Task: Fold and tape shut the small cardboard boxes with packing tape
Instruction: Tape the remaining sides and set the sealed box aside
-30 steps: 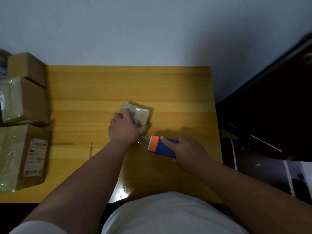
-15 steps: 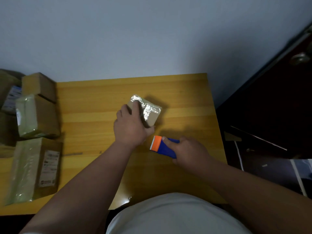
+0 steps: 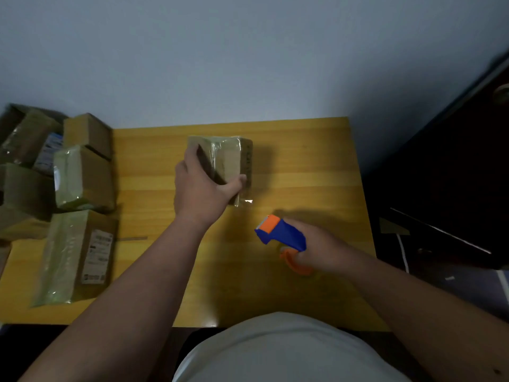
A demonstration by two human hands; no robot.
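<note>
Left hand grips small tape-wrapped brown cardboard box near yellow wooden table's far edge; right hand clasps blue-and-orange tape dispenser; dangling tape tail may snag.

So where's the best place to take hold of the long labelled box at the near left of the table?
Probably across the narrow width of the long labelled box, near its middle, coming from above. It lies flat on the table with its long sides exposed, though other boxes crowd its far end. The left hand grips the small taped box and the right hand holds the tape dispenser, so neither is free.
</note>
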